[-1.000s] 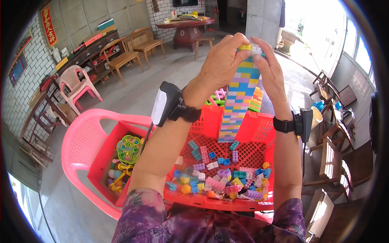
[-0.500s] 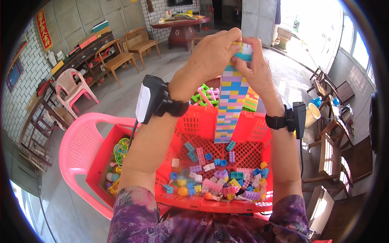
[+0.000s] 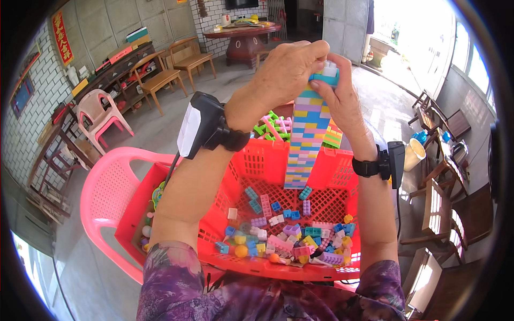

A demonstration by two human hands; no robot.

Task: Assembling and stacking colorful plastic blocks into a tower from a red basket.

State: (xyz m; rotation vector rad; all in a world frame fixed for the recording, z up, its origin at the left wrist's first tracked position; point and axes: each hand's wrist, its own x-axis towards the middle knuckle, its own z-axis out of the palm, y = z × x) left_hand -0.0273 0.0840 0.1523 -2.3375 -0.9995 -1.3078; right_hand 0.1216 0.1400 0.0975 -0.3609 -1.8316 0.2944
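Note:
A tall tower of toy building bricks (image 3: 305, 142) in blue, yellow, pink, white and purple stands upright in the red plastic basket (image 3: 264, 162). At its top, my left hand (image 3: 292, 67) has closed fingers pressed on the left side, by a yellow brick that they partly cover. My right hand (image 3: 342, 99) grips the top from the right, its thumb against a light-blue brick (image 3: 326, 79) and its index finger behind. A white brick (image 3: 330, 68) with studs shows between the hands. Loose building bricks (image 3: 289, 235) lie scattered on the basket floor.
A pink plastic chair (image 3: 110, 190) with a red box (image 3: 131, 227) of small toys is at the left. Beyond the tower lie green and pink toy pieces (image 3: 273, 127). Wooden chairs (image 3: 433, 206) line the right; a round table (image 3: 241, 43) stands far back.
My left fingers have risen off the yellow brick and shifted slightly right; the white brick's studs now show. My right index finger has lowered slightly. The tower remains upright.

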